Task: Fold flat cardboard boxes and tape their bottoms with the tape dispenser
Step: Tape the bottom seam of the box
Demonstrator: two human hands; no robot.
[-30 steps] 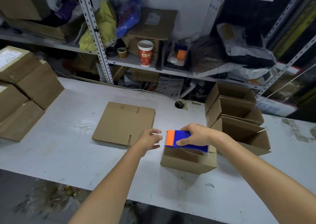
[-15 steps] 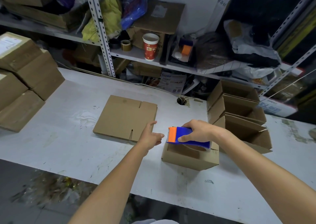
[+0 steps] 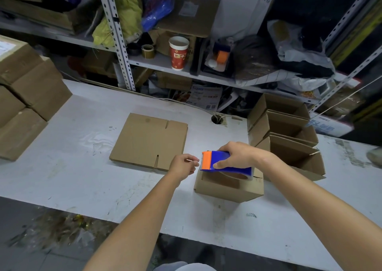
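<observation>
Steadying the small brown cardboard box helps: your right grip clamps the blue-and-orange plastic tape dispenser; left grip curled, whether pinching tape I cannot tell.

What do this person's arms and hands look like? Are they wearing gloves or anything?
The left forearm and right forearm are bare, with no sleeve in view. The left hand and right hand wear no gloves; I see no watch, ring or bracelet.
</observation>
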